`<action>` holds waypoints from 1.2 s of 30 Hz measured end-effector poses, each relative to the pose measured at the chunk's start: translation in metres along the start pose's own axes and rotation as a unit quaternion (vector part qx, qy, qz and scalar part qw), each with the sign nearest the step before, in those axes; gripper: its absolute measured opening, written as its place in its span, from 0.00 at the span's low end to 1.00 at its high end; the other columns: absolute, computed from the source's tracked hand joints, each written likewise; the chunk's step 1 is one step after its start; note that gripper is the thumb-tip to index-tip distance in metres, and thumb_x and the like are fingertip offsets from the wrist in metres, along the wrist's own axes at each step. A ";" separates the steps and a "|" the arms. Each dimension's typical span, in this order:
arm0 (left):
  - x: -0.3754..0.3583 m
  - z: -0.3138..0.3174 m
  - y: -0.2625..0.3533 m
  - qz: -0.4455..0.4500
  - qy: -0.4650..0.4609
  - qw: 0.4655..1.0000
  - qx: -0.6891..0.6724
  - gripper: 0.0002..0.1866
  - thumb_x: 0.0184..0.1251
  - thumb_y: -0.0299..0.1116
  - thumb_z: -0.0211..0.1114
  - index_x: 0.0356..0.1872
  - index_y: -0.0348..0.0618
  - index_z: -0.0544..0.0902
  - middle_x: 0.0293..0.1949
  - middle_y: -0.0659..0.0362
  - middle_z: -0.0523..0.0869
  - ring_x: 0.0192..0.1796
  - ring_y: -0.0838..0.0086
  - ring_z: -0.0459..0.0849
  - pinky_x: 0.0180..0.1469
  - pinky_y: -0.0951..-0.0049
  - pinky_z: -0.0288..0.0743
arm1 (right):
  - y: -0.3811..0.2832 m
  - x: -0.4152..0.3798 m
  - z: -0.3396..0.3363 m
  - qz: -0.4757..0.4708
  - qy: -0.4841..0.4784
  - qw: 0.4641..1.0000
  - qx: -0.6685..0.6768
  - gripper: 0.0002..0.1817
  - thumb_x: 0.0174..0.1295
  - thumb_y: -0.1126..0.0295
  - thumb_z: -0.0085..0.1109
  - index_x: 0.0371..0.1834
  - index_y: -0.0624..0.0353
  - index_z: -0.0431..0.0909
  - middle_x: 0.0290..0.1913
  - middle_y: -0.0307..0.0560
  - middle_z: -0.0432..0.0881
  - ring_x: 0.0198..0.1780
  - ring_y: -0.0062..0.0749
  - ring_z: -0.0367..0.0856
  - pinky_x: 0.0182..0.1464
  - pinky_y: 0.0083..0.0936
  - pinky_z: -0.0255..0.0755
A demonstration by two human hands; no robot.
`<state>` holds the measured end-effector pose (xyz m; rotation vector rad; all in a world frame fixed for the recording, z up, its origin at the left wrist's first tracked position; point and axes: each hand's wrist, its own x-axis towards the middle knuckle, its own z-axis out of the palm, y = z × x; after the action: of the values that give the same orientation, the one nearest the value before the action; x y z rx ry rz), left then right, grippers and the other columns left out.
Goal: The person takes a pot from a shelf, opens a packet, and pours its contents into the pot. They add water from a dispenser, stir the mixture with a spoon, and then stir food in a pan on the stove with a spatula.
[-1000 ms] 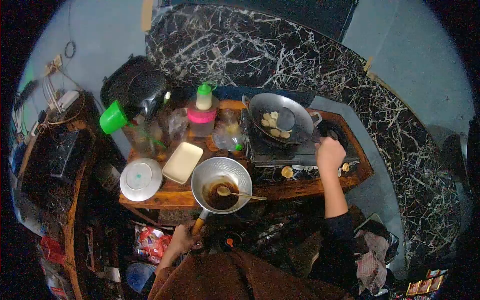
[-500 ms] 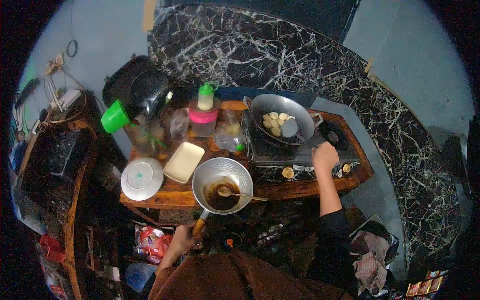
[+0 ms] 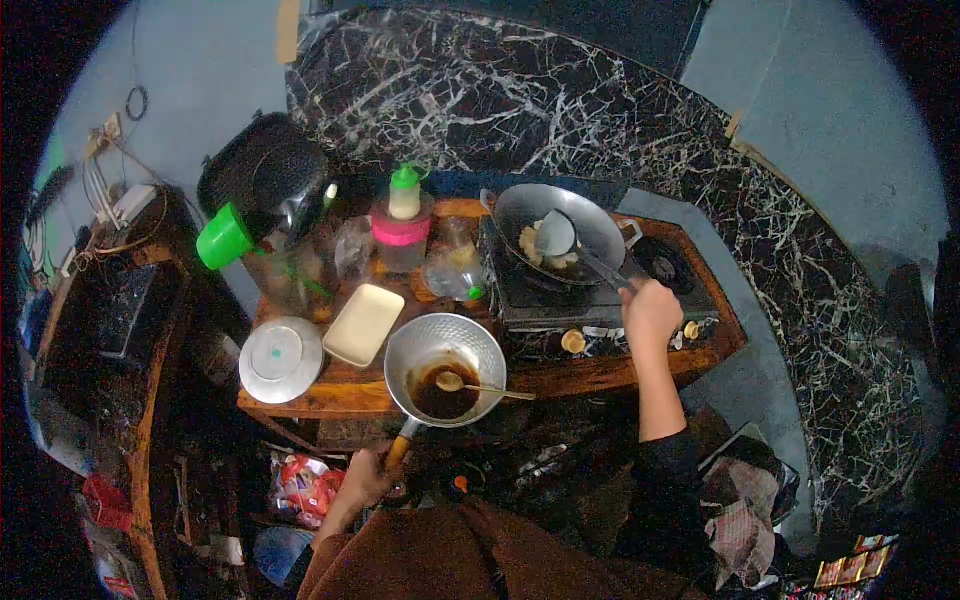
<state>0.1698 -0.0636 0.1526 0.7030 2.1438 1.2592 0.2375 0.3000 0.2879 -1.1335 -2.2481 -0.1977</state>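
My left hand is closed round the wooden handle of a hammered metal saucepan, held at the table's front edge. Dark brown sauce lies in its bottom, and a spoon rests in it with the handle over the right rim. My right hand grips the dark handle of a spatula. The spatula's broad blade is over pale food pieces inside a wok, hiding part of them. The wok sits on a black gas stove.
Left of the saucepan are a cream rectangular dish and an upturned metal plate. Behind stand a green-capped squeeze bottle on a pink-lidded container, a clear bottle and a green cup.
The spatula blade has moved left and up within the wok, now over the food pieces and covering more of them. My left hand stays on the saucepan handle.
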 end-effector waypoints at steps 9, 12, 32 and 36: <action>0.001 -0.001 0.010 -0.050 -0.004 0.999 0.021 0.12 0.50 0.29 0.60 0.36 0.34 0.74 0.23 0.54 0.79 0.25 0.77 0.78 0.27 0.74 0.72 | 0.008 0.014 0.006 0.004 0.007 0.999 -0.048 0.09 0.43 0.62 0.58 0.20 0.57 0.77 0.21 0.51 0.77 0.26 0.44 0.77 0.28 0.34 0.70; 0.006 0.001 -0.007 0.009 0.014 0.997 0.073 0.13 0.49 0.31 0.61 0.35 0.35 0.75 0.22 0.51 0.78 0.24 0.72 0.78 0.30 0.72 0.70 | 0.008 0.015 0.022 -0.013 0.001 0.998 -0.060 0.10 0.44 0.63 0.57 0.19 0.57 0.77 0.21 0.50 0.77 0.26 0.43 0.77 0.27 0.34 0.70; 0.008 -0.001 -0.010 0.062 0.025 0.994 0.090 0.13 0.50 0.32 0.60 0.35 0.34 0.75 0.20 0.51 0.77 0.21 0.77 0.75 0.27 0.73 0.69 | 0.024 0.029 0.013 -0.009 0.032 0.995 -0.098 0.08 0.46 0.69 0.49 0.17 0.60 0.76 0.22 0.53 0.77 0.26 0.44 0.78 0.28 0.33 0.71; 0.008 0.001 -0.007 0.012 0.008 0.999 0.045 0.13 0.50 0.30 0.59 0.36 0.34 0.75 0.20 0.52 0.77 0.22 0.79 0.75 0.27 0.73 0.69 | 0.035 0.032 0.032 0.024 -0.019 0.997 -0.064 0.07 0.42 0.66 0.58 0.22 0.56 0.78 0.25 0.51 0.78 0.30 0.43 0.77 0.31 0.33 0.70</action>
<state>0.1635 -0.0600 0.1447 0.7597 2.2233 1.1911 0.2360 0.3557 0.2757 -1.2674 -2.2652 -0.3064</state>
